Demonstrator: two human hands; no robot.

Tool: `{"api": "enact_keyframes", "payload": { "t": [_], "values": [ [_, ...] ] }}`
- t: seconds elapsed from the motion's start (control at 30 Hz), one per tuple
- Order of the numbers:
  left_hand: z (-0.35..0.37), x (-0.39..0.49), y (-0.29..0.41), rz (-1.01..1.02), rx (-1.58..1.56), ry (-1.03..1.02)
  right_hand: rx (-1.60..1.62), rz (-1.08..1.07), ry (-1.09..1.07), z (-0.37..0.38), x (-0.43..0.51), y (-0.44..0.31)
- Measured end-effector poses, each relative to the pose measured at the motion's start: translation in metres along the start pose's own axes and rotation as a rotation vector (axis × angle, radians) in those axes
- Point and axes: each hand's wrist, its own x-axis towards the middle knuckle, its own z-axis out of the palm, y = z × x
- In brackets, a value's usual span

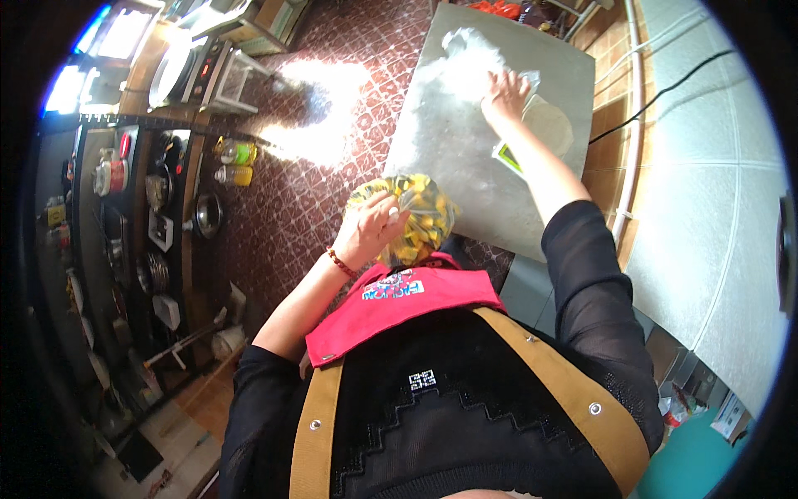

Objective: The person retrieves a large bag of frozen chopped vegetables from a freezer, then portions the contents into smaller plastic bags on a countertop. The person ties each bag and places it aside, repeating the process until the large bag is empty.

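My left hand (371,231) grips the gathered neck of a clear plastic bag (430,212). The bag is full of yellow chunks with dark green skin, which look like cut squash. It hangs in front of my pink apron (405,293), by the near left edge of a metal table (449,168). Over the table, my right hand (506,96) reaches out with its fingers spread at a heap of thin clear plastic bags (471,59); glare hides whether it touches them. Beneath my right forearm lie a device with a green display (508,158) and a round pale disc (548,128), both partly covered.
Tiled wall and a white pipe (633,112) run along the table's right side, with a black cable (661,93). Left of me are shelves with pans (209,215) and oil bottles (235,162). An appliance on a metal stand (206,75) is farther off. Sunlight glares on the patterned floor (299,212).
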Motion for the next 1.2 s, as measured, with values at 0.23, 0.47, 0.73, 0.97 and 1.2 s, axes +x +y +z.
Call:
{"api": "enact_keyframes", "payload": {
  "t": [0.23,0.47,0.73,0.97,1.2],
  "values": [
    [0.004,0.008,0.005,-0.194,-0.119,0.220,-0.033,0.221,-0.425,-0.038,0.024,0.009],
    [0.053,0.039,-0.009,-0.399,-0.181,0.261,-0.025,0.177,-0.209,-0.066,0.014,0.006],
    [0.039,0.064,0.009,-0.242,0.158,0.069,0.573,0.113,-0.174,-0.097,0.006,-0.033],
    [-0.019,0.061,0.033,0.485,0.265,0.356,1.415,0.020,-0.572,-0.152,-0.010,-0.152],
    [-0.071,-0.005,-0.101,0.264,0.295,0.436,1.849,0.137,-1.064,-0.186,-0.019,-0.278]
  ]
}}
